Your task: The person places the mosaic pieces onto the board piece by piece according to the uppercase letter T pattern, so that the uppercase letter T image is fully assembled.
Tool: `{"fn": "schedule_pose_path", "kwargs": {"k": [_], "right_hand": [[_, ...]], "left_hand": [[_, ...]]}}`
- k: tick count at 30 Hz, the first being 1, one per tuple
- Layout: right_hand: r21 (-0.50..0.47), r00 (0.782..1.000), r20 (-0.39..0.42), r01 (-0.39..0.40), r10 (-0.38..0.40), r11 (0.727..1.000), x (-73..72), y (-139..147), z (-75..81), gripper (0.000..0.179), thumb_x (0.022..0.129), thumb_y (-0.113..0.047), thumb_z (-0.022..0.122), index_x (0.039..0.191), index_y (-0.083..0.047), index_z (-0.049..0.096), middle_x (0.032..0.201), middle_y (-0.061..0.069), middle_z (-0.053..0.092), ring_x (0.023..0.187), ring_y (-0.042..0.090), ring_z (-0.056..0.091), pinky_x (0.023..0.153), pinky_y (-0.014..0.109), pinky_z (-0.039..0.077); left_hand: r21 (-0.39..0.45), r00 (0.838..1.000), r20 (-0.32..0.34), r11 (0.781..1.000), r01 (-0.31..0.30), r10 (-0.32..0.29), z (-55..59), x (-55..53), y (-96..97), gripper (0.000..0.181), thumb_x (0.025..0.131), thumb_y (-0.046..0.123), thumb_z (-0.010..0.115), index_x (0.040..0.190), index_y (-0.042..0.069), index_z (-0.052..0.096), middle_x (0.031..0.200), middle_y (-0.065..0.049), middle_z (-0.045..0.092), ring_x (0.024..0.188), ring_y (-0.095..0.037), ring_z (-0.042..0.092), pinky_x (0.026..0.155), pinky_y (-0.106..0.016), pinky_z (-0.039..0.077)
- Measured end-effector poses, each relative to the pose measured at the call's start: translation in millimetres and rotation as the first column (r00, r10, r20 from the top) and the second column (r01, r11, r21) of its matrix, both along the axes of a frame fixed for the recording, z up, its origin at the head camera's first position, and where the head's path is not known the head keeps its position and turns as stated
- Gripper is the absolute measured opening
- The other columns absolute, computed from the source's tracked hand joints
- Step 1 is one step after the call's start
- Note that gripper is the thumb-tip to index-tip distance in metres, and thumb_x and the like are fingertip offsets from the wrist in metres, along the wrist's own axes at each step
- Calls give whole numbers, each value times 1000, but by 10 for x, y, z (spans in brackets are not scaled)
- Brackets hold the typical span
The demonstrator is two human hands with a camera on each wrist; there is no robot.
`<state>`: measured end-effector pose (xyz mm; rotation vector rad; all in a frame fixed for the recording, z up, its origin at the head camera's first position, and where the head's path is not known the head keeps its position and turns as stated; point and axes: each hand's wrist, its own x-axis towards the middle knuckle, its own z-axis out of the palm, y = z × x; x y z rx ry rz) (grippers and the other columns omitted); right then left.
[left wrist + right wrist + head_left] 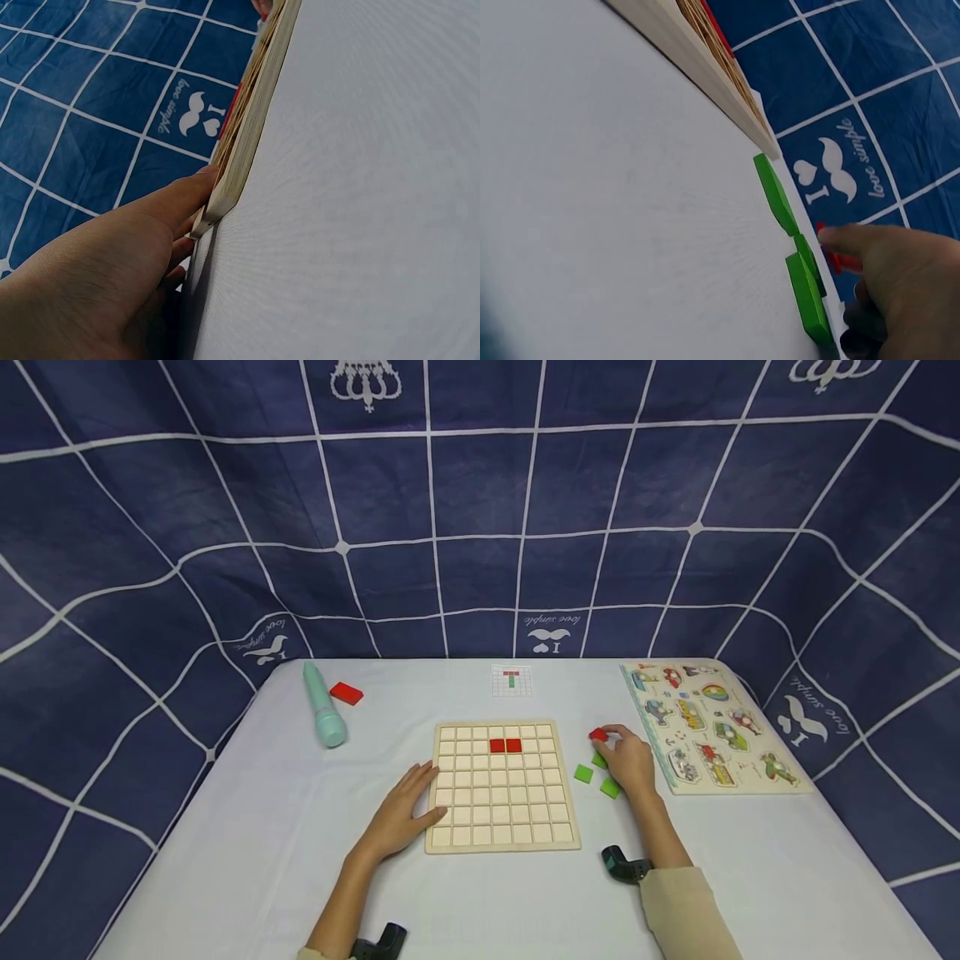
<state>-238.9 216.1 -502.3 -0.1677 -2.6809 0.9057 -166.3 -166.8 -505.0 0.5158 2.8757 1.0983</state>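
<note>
Red tile pinched beside the grid board

Backdrop: a navy checked curtain (pixel 480 572) behind a white-covered counter (pixel 247 818). Far right on it, an animal-and-toy picture puzzle board (pixel 702 752). Mid-counter, a pale wooden grid board (pixel 499 797), lying flat.

Left hand (pixel 405 810) at the grid board's left side, fingers extended and thumb spread, touching the edge; grips nothing. Right hand (pixel 628 762) just off the board's right side, fingertips closed together on a red tile (pixel 597 734); cannot tell whether it is lifted clear of the counter.

Far left, a mint-green torch-shaped object (pixel 322 706). At the far edge, a pattern card (pixel 512 691) with a red-and-green T. Beside the torch shape, a red block (pixel 347 693). Smallest: red tiles (pixel 497 746) side by side in the board's second row from the far edge, and green tiles (pixel 583 773) near the right hand.

Handling, judged by eye: tiles light, stiff, smooth enough to slip, hardly fragile; best pinched by opposite edges. Board rigid, probably modest in weight; steady it by the rim.

Count: one puzzle board, one grid board, one torch shape, one card, one red block; three red tiles (two seated, one pinched); three green.
</note>
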Motion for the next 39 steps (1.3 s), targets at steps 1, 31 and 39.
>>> {"fn": "schedule_pose_path", "kwargs": {"k": [1, 31, 39], "right_hand": [[-12, 1000, -16, -26, 26, 1000, 10, -27, 4, 34, 82, -26, 71, 108, -5, 64, 44, -1, 38, 36, 11, 33, 34, 25, 27], [66, 874, -20, -484, 486, 872, -61, -1487, 13, 32, 87, -27, 65, 116, -14, 65, 72, 1, 65, 58, 11, 50, 56, 28, 44], [76, 870, 32, -493, 492, 867, -102, -1532, 52, 29, 87, -26, 65, 114, -16, 66, 59, -6, 54, 53, 10, 43, 51, 25, 39]], "left_hand": [[-4, 1000, 3, 1000, -2, 2, -3, 2, -1, 69, 85, 38, 64, 142, 10, 37, 149, -6, 28, 139, -26, 15, 108, -51, 19], [7, 1000, 3, 1000, 14, -14, 3, 5, -9, 69, 85, 37, 64, 142, 9, 36, 149, -6, 28, 139, -27, 15, 107, -52, 19], [3, 1000, -8, 1000, 14, -14, 5, 5, -5, 69, 85, 37, 65, 142, 9, 37, 149, -7, 28, 138, -28, 16, 107, -52, 20]]}}
